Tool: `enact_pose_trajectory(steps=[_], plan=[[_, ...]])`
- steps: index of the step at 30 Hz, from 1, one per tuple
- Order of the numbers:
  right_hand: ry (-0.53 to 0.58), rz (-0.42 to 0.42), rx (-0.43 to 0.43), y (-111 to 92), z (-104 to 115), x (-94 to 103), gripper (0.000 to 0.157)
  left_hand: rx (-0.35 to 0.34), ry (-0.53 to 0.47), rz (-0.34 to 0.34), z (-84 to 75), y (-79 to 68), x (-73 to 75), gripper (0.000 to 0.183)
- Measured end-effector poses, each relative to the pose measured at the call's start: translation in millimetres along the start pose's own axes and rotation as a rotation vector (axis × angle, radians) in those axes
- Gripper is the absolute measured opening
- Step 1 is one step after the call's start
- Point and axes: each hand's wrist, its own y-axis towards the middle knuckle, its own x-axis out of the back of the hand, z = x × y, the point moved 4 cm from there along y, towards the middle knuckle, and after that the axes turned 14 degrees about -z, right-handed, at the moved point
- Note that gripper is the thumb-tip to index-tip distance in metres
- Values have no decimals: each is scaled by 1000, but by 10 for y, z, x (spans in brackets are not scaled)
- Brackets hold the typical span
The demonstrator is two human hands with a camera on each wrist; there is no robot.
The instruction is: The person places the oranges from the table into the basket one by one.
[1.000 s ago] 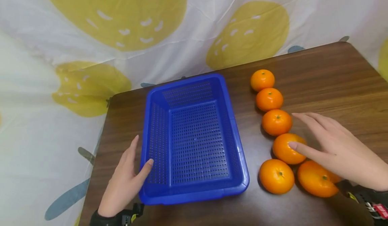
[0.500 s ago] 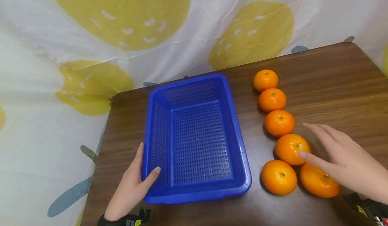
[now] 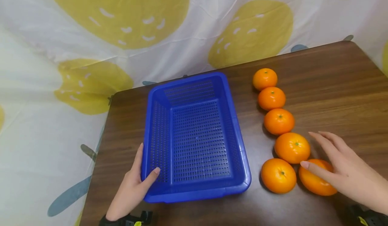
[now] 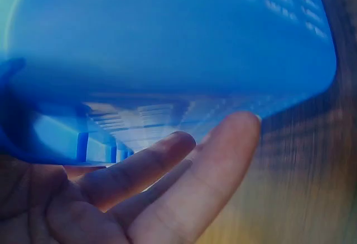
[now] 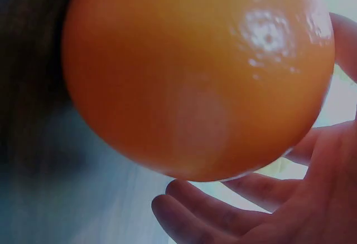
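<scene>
A blue plastic basket (image 3: 198, 138) with perforated walls and floor stands on the table, nothing inside it. My left hand (image 3: 130, 185) holds its near left side, thumb over the rim and fingers along the outer wall. In the left wrist view those fingers (image 4: 195, 183) lie against the blue wall (image 4: 167, 43). Over the nearest right orange (image 3: 315, 180) hovers my right hand (image 3: 345, 168), fingers spread and thumb above the fruit, partly hiding it. The right wrist view shows an orange (image 5: 195, 77) large, with fingers (image 5: 217, 210) around its far side; contact cannot be told.
Several more oranges run in a slanting line right of the basket, from the farthest one (image 3: 265, 79) to a near one (image 3: 292, 148). Another orange (image 3: 278, 176) sits beside the basket's near right corner. A lemon-print cloth (image 3: 194, 27) hangs behind the brown table (image 3: 330, 74).
My left hand has come in to the basket's side and taken hold. My right hand has moved down and nearer, from the fourth orange to the nearest right one.
</scene>
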Motion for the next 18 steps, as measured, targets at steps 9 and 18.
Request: enact_pose_trajectory(steps=[9,18], plan=[[-3,-3,-6,-136,-31,-85,92,-9,-108,55,8,0,-1,77],[-7,-21,-22,-230,-49,-129,98,21,-108,48,17,-2,-7,77]])
